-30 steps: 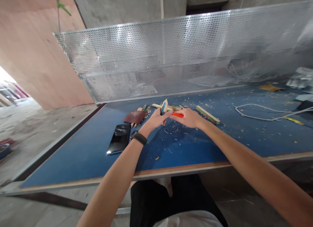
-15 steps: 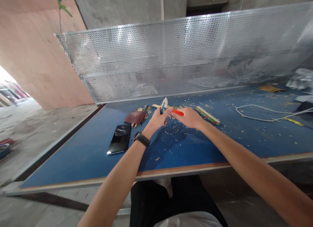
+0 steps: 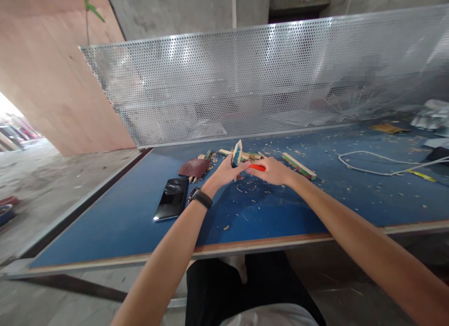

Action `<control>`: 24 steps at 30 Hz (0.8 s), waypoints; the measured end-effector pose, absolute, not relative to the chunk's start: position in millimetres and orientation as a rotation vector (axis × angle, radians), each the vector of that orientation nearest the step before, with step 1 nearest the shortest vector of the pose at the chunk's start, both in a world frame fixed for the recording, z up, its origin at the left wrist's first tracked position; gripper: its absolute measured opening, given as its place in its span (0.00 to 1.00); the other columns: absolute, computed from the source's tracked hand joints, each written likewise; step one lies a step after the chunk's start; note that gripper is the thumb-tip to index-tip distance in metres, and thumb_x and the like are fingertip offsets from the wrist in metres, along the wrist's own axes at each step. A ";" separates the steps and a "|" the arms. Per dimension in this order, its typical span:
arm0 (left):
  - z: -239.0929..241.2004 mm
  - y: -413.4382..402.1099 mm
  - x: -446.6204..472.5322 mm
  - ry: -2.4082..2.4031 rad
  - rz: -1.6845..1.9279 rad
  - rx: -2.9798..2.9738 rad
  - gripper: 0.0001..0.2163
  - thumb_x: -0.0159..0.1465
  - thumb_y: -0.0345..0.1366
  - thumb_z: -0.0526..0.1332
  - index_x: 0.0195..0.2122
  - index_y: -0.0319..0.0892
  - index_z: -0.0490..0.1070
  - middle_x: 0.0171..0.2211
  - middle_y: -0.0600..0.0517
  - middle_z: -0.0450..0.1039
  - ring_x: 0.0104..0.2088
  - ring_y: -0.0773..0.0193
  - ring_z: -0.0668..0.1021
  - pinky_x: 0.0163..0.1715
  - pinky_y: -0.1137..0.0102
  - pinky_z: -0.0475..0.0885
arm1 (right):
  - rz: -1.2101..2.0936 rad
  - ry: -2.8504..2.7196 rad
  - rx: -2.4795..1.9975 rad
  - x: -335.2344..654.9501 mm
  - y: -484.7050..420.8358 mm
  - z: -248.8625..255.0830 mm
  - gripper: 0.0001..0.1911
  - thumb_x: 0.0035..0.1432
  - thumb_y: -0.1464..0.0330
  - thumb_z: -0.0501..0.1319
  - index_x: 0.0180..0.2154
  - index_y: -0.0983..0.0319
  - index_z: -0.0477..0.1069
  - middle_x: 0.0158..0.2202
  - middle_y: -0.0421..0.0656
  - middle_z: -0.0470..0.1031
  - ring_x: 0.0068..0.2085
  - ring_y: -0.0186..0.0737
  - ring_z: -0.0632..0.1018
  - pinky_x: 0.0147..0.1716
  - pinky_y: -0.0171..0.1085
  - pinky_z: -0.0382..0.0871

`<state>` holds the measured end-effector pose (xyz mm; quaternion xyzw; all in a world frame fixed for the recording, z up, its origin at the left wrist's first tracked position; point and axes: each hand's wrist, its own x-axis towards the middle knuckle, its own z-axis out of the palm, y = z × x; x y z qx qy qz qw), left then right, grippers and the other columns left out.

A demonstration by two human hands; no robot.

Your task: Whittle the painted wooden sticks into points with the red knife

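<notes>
My left hand (image 3: 226, 171) is closed around a piece of wood (image 3: 237, 154) with flaking blue paint and a pale pointed tip; it tilts upward and its lower end is hidden in the fingers. In my right hand (image 3: 271, 170) is an orange-handled knife (image 3: 257, 167), its blade too small or hidden to make out. The left thumb reaches across to the front of the orange handle, so both hands meet over the blue table (image 3: 245, 223). Behind them lie painted wood strips (image 3: 250, 156), partly covered by my hands. Pale wood shavings (image 3: 242, 188) are scattered below.
Left of my hands are a black phone (image 3: 171, 199) and a dark red sheet (image 3: 194, 168) over several sticks. A striped wood bar (image 3: 299, 166) lies to the right, then a white cable (image 3: 372, 170). A perforated metal panel (image 3: 228, 92) stands along the back.
The blue-painted wood stands slightly more upright and more of it shows. My right hand and the orange handle have shifted slightly right. Both hands keep their hold.
</notes>
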<state>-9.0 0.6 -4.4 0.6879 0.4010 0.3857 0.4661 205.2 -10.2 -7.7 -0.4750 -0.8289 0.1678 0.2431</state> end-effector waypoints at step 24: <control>-3.1 1.4 -4.1 1.063 1.000 1.672 0.16 0.68 0.49 0.68 0.39 0.45 0.64 0.18 0.62 0.62 0.16 0.72 0.66 0.17 0.73 0.64 | 0.363 -2.145 -1.396 197.5 -9.2 -7.8 0.32 0.66 0.39 0.54 0.48 0.55 0.84 0.34 0.47 0.82 0.33 0.49 0.78 0.32 0.44 0.64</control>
